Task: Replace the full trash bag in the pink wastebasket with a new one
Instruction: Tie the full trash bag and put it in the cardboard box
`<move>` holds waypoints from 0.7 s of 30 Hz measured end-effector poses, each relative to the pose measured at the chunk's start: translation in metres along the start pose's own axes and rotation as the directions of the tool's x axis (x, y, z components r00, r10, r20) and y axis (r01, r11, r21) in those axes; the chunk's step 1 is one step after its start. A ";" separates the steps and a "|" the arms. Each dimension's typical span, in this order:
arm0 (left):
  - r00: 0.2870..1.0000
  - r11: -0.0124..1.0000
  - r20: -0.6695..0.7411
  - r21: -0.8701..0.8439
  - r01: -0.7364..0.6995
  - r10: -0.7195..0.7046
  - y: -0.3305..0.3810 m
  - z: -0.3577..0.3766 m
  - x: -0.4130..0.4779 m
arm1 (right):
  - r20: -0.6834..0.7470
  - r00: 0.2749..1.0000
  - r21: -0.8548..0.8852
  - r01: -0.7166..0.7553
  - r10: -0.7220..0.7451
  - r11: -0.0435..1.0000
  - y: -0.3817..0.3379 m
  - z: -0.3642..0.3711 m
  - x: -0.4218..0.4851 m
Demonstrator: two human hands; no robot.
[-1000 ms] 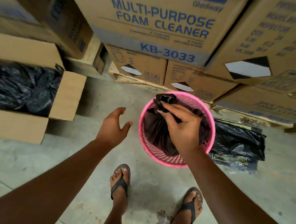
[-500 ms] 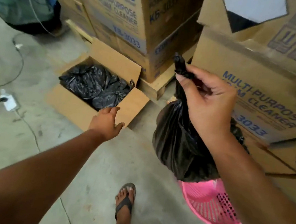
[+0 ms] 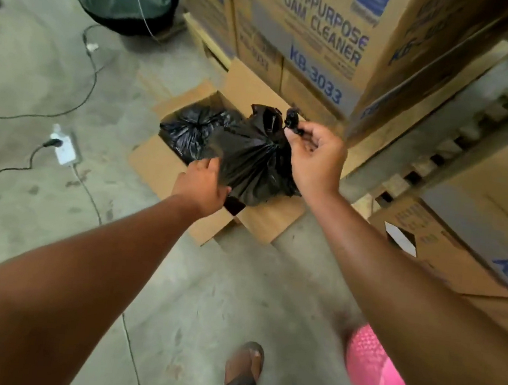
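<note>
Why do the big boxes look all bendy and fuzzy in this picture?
Head view: the wide lens bows the stacked cartons and makes the arms look huge near the edges; movement smears the box lettering, the pink wastebasket and the floor cable; the light is soft, with no glare.

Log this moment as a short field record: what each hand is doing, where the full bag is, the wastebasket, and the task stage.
right hand: pinches the knotted top of the full trash bag
left hand: on the bag's lower left side
bag position: in the air over the open cardboard box
box contents: another tied black bag
pink wastebasket: on the floor at lower right, partly hidden by the right arm; its inside is not visible
task stage: full bag out of the basket; no new bag in view
</note>
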State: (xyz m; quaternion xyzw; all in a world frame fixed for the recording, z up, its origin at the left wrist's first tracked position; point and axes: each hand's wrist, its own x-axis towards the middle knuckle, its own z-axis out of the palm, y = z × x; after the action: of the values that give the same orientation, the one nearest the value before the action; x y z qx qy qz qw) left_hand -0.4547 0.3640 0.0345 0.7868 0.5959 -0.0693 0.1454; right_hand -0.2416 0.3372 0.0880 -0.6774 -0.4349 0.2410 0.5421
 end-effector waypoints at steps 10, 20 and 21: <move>0.996 1.000 0.088 0.013 0.017 -0.018 -0.016 0.040 0.014 | 0.315 0.944 -0.214 -0.031 0.099 0.976 0.065 0.030 -0.010; 0.938 0.982 0.295 -0.006 -0.188 0.181 0.119 0.102 -0.054 | 0.162 0.879 -0.416 -0.352 0.449 0.839 0.172 -0.124 -0.122; 0.927 0.976 0.313 -0.004 -0.216 0.207 0.140 0.110 -0.068 | 0.128 0.876 -0.412 -0.380 0.465 0.828 0.182 -0.147 -0.137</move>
State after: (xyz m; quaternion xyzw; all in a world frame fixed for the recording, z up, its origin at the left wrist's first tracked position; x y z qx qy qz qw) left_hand -0.3325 0.2330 -0.0304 0.8276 0.4760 -0.1856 0.2323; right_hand -0.1343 0.1371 -0.0604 -0.8164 -0.3689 0.3424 0.2832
